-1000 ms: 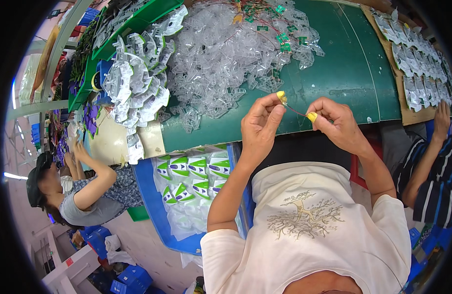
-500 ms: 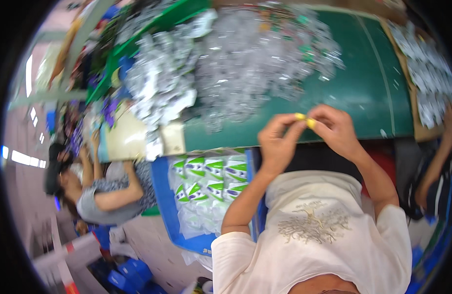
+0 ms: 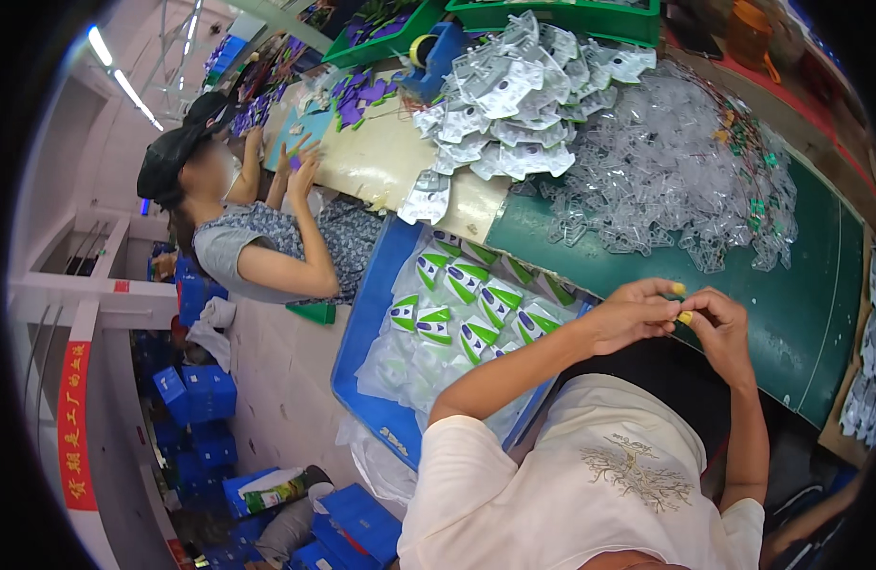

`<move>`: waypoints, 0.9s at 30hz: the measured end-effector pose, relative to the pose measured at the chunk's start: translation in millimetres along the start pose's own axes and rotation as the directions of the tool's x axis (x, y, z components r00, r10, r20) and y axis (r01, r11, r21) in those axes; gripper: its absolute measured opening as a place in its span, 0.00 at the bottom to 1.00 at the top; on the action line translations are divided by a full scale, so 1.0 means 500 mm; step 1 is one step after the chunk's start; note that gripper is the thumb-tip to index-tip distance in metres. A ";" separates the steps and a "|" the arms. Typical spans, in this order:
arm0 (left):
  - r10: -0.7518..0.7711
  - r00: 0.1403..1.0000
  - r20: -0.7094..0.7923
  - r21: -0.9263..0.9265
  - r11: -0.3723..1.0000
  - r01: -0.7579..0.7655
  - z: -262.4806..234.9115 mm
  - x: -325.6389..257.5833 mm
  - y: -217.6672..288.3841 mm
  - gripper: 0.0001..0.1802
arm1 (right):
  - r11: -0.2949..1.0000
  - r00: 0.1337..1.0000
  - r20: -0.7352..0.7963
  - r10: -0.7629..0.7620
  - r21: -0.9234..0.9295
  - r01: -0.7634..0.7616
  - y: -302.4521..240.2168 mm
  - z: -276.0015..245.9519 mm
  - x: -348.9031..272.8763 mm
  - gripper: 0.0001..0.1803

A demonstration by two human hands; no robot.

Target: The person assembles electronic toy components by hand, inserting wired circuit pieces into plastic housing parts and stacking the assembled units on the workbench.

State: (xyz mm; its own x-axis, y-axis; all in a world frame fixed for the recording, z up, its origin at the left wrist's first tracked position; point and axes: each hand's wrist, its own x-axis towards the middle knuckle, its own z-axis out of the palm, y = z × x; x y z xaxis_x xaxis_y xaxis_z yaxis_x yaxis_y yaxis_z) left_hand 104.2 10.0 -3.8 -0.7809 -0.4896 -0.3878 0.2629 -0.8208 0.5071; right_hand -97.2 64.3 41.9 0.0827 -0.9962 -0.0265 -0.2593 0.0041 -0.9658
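Observation:
My left hand (image 3: 630, 316) and my right hand (image 3: 725, 331) meet over the near edge of the green tabletop (image 3: 637, 275). Their fingers are bent and drawn together. Small yellow coverings, perhaps tape, show at a left fingertip and the right thumb. Whatever the fingers pinch, if anything, is too small or hidden to make out. Beyond my hands spreads a heap of clear plastic pieces (image 3: 637, 171), with thin wires and small green parts (image 3: 756, 209) at its right side. To its left, silver-grey shaped plates (image 3: 514, 104) lie in an overlapping pile.
A blue crate (image 3: 367, 399) by my left side holds clear-bagged pieces (image 3: 481, 337) in green, white and purple. At the left, a co-worker (image 3: 267, 247) handles a purple piece. Green trays (image 3: 561, 21) stand at the back; more grey plates (image 3: 870, 370) lie far right.
The view has swung left and sharpened, so the bench and crate sit further right in the picture. My hands remain close together, with the left fingers now reaching across toward the right ones.

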 end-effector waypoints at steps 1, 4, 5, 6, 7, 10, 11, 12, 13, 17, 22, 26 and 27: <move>0.123 0.988 -0.094 0.164 0.981 -0.107 -0.004 -0.027 0.025 0.26 | 0.997 0.999 0.002 -0.040 -0.068 0.040 -0.005 0.007 0.000 0.04; 0.826 0.558 -0.081 0.843 0.355 -0.403 -0.127 -0.106 0.095 0.25 | 0.985 0.993 -0.108 0.046 0.169 -0.028 0.030 -0.034 -0.009 0.03; 0.941 0.333 -0.052 0.991 0.089 -0.096 -0.152 -0.140 0.143 0.27 | 0.958 0.970 -0.159 0.183 0.252 -0.139 0.038 -0.060 -0.013 0.02; 0.977 0.141 0.159 0.970 -0.181 0.161 -0.213 -0.174 0.178 0.26 | 0.958 0.962 -0.198 0.186 0.253 -0.133 0.039 -0.073 -0.015 0.02; 0.963 0.137 0.234 0.886 -0.269 0.377 -0.266 -0.209 0.216 0.28 | 0.958 0.952 -0.238 0.192 0.256 -0.129 0.040 -0.079 -0.016 0.02; 0.919 0.289 0.268 0.520 -0.391 0.760 -0.418 -0.293 0.288 0.29 | 0.972 0.978 -0.122 0.168 0.184 -0.144 0.039 -0.052 -0.012 0.02; 0.902 0.326 0.284 0.509 -0.430 0.746 -0.439 -0.316 0.298 0.27 | 0.981 0.987 -0.088 0.133 0.157 -0.119 0.029 -0.037 -0.008 0.02; 0.882 0.360 0.304 0.499 -0.469 0.729 -0.447 -0.329 0.299 0.25 | 0.979 0.989 -0.071 0.130 0.168 -0.116 0.028 -0.027 -0.003 0.02; 0.877 0.383 0.290 0.507 -0.480 0.716 -0.426 -0.320 0.292 0.22 | 0.977 0.989 -0.066 0.131 0.179 -0.117 0.035 -0.022 -0.003 0.02; 0.839 0.457 0.296 0.583 -0.537 0.609 -0.282 -0.285 0.180 0.18 | 0.970 0.969 -0.168 0.183 0.191 -0.150 0.041 -0.033 -0.014 0.03; 0.669 0.562 0.486 0.745 -0.653 0.134 -0.056 -0.181 -0.028 0.15 | 0.977 0.971 -0.109 0.212 0.043 -0.209 0.020 -0.037 -0.028 0.03; 0.579 0.640 0.505 0.766 -0.643 -0.022 0.008 -0.085 -0.073 0.17 | 0.979 0.994 -0.106 0.037 -0.195 -0.057 -0.012 -0.016 -0.029 0.06; 0.586 0.655 0.477 0.784 -0.620 -0.016 0.014 -0.071 -0.071 0.19 | 0.942 0.989 -0.085 -0.117 -0.325 0.083 -0.011 -0.009 -0.026 0.06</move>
State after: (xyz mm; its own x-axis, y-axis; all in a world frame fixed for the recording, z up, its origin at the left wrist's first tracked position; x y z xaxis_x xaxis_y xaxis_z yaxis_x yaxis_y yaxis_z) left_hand 118.7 58.7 -2.4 -0.6276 -0.6615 0.4105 -0.5949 0.7476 0.2954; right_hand -101.3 77.0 48.7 0.0302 -0.9936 0.1087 -0.5498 -0.1073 -0.8283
